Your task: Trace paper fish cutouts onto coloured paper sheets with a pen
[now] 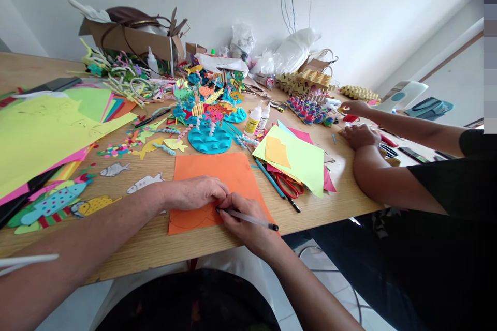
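Note:
A sheet of orange paper (212, 168) lies at the table's front edge, with thin curved pencil-like lines at its lower left. My right hand (244, 220) is closed around a pen (254, 220), its tip down near the sheet's middle. My left hand (198, 192) rests on the same sheet with curled fingers, touching the right hand's fingertips; what lies under those fingers is hidden. Just left of the sheet are a white paper fish (144, 183), partly behind my left wrist, and a grey paper fish (115, 169).
Coloured paper (303, 160), red scissors (289, 185) and a teal pencil (269, 178) lie to the right. Glue bottles (253, 120) stand behind, beside a blue fish decoration (209, 137). Yellow sheets (46, 139) cover the left. Another person's hands (359, 137) work at the right.

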A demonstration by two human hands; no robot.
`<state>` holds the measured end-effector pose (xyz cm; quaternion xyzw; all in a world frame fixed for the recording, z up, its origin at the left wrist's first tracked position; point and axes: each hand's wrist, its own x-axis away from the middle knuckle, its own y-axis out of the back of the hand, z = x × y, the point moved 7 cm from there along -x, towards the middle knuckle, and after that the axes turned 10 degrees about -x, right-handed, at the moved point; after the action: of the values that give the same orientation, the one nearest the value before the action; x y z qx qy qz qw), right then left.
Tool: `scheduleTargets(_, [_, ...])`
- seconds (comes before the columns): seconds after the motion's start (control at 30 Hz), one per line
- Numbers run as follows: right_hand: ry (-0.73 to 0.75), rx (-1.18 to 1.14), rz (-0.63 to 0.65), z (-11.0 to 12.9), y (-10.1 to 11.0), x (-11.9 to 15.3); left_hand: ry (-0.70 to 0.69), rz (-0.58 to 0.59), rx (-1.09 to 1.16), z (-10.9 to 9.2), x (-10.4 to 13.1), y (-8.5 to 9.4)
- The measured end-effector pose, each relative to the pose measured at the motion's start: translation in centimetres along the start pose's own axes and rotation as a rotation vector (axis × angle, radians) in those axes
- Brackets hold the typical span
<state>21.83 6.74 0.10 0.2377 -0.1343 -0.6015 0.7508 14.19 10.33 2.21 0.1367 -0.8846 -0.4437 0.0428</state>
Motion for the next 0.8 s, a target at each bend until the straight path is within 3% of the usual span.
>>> scheduleTargets(0.3, [0.028,-0.046,0.064,1.1,0.4,0.3,-0.001,0.017,-0.011,0.1,0.0,0.0])
scheduleTargets(0.8, [-0.030,-0.027,0.101,0.5,2.4,1.7,-0.013,-0.006,-0.093,-0.1,0.4,-0.1])
